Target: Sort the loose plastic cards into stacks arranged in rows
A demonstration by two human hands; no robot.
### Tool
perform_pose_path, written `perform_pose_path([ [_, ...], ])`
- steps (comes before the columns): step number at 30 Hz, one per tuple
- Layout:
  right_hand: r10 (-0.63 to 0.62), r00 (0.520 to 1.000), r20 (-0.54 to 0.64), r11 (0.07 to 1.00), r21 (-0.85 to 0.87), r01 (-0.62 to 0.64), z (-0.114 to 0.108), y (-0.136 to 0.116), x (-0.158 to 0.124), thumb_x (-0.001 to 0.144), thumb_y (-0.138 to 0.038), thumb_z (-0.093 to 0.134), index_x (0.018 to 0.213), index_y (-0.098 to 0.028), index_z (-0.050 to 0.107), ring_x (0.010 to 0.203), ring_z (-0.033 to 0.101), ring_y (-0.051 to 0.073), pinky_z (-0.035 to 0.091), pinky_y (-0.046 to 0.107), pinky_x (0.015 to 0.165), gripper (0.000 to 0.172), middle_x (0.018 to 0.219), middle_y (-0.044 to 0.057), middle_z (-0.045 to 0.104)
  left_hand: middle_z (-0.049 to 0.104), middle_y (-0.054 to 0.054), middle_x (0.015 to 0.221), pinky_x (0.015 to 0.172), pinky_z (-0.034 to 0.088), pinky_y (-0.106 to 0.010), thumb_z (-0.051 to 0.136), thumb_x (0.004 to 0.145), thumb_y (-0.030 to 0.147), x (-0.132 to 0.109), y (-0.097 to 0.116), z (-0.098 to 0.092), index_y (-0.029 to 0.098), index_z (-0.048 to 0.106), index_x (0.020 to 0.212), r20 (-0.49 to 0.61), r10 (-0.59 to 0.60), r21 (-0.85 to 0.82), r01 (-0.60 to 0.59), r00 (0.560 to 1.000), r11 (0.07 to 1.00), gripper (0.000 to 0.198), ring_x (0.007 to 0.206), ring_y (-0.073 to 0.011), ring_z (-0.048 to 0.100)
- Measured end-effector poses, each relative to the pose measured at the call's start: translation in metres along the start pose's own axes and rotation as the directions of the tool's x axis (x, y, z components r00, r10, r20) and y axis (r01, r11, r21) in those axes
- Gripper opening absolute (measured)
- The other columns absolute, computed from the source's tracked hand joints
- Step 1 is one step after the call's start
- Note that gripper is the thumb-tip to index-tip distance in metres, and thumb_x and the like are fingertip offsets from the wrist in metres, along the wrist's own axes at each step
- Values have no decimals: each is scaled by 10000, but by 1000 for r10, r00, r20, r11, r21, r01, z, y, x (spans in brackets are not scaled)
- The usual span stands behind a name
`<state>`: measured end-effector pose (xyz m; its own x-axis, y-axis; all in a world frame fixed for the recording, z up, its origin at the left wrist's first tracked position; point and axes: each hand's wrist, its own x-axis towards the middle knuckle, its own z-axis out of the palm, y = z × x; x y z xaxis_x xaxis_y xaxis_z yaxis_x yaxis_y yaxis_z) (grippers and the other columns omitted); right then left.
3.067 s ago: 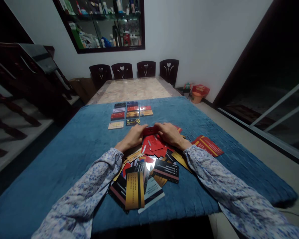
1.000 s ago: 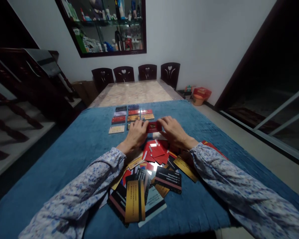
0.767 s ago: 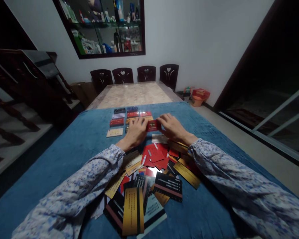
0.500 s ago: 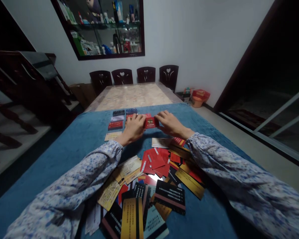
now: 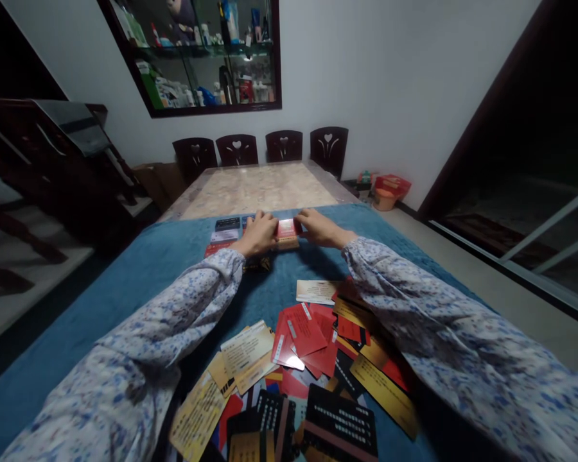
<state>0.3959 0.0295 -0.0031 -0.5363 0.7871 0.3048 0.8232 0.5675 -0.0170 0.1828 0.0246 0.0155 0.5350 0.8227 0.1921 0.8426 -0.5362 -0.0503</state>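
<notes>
A red card [image 5: 288, 227] is held between my two hands at the far part of the blue cloth. My left hand [image 5: 259, 235] is closed on its left edge, and my right hand [image 5: 319, 228] pinches its right edge. Just below the red card shows the edge of a gold card [image 5: 288, 244]; I cannot tell whether the two touch. Left of my hands lie a dark card [image 5: 227, 224], a pale lilac card [image 5: 224, 236] and a red card [image 5: 216, 248], set in a column. My left hand and sleeve partly hide other cards there.
A loose heap of red cards [image 5: 304, 330], gold cards [image 5: 384, 393] and black cards [image 5: 340, 420] spreads over the near cloth [image 5: 139, 276]. One cream card [image 5: 316, 291] lies at its far edge. Beyond the cloth are the bare tabletop [image 5: 260, 183] and several dark chairs [image 5: 328, 151].
Both hands have carried the red card slightly farther away and a little left, where a gold card now shows beneath it. The view has shifted, so the near heap appears lower.
</notes>
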Motion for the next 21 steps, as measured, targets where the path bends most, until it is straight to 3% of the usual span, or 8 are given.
perform_pose_path([
  [4, 13, 999, 47, 1000, 23, -14, 7, 9, 15, 878, -126, 649, 996, -140, 707, 1036, 606, 231, 455, 300, 906, 132, 1118, 131, 656, 633, -167, 1229, 980, 426, -566, 630, 829, 194, 18, -8, 7, 184, 698, 1061, 41, 9, 4, -9, 999, 1000, 242, 1239, -385, 457],
  [15, 22, 986, 164, 1000, -17, -20, 38, 42, 55, 854, -215, 691, 1062, -142, 752, 1015, 656, 215, 463, 259, 860, 228, 1116, 128, 703, 701, -171, 1141, 1025, 417, -576, 637, 780, 301, 58, -26, 22, 184, 746, 979, 167, 14, 43, -21, 986, 999, 255, 1232, -390, 462],
  [21, 46, 978, 201, 999, 0, -46, 50, 45, 64, 830, -205, 711, 1079, -149, 768, 979, 678, 212, 465, 241, 825, 262, 1123, 126, 738, 725, -152, 1004, 1075, 374, -616, 635, 737, 235, 69, -38, 31, 196, 744, 910, 222, 3, 22, -8, 975, 1000, 209, 1221, -375, 466],
])
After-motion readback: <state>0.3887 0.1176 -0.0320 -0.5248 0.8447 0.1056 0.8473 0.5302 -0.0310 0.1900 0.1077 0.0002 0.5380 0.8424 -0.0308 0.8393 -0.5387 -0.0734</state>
